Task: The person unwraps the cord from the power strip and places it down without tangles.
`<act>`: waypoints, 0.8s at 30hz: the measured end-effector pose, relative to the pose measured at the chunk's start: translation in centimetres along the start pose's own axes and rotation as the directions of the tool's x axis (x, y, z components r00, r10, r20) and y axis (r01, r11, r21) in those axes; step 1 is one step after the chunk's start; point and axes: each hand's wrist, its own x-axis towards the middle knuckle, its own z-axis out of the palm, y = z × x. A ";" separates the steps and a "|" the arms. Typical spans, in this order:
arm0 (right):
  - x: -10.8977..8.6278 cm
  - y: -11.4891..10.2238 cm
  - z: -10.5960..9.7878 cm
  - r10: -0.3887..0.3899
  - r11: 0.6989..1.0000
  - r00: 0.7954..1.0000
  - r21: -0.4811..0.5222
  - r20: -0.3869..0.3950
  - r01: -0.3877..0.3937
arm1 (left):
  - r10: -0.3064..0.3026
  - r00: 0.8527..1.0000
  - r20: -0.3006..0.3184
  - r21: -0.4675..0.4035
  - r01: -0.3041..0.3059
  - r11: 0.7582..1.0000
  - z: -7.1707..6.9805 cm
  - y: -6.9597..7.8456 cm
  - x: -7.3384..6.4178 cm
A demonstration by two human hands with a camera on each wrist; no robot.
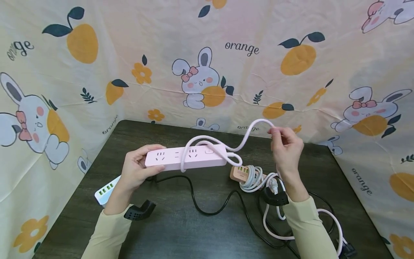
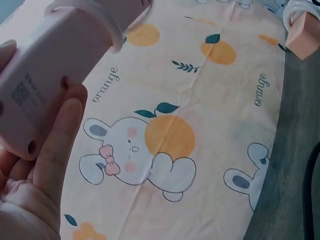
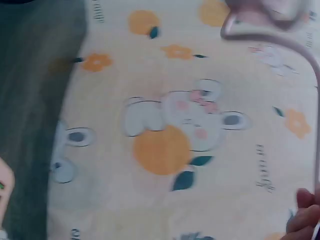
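A pink power strip is held above the table by my left hand, thumb on the near edge and fingers at the far edge of its left end. Its pale cord loops over the strip's right half and runs up to my right hand, which pinches it between thumb and fingertips. The left wrist view shows the strip's underside with a printed label and holes, fingers along its edge. At the right wrist view's edge, the right fingers meet the cord.
A light-orange power strip with a coiled white cord lies on the dark table. A white-and-blue strip is by the left forearm. A black cable winds toward a black plug. Printed cloth hangs behind.
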 end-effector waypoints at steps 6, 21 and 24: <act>-0.3 -1.2 -3.0 -0.096 0.975 0.989 0.187 -0.113 0.116 | -0.009 0.992 -0.124 0.099 0.022 0.995 -0.8 -0.7 -0.1; -2.3 1.9 -11.3 0.135 0.985 0.970 -0.076 -0.201 -0.152 | -0.082 0.970 -0.230 -0.096 0.061 0.994 -6.2 0.6 -1.6; -2.0 2.1 -12.1 0.200 0.973 0.939 -0.054 -0.278 -0.223 | -0.088 0.981 -0.173 -0.045 0.082 0.996 -7.6 0.6 -2.2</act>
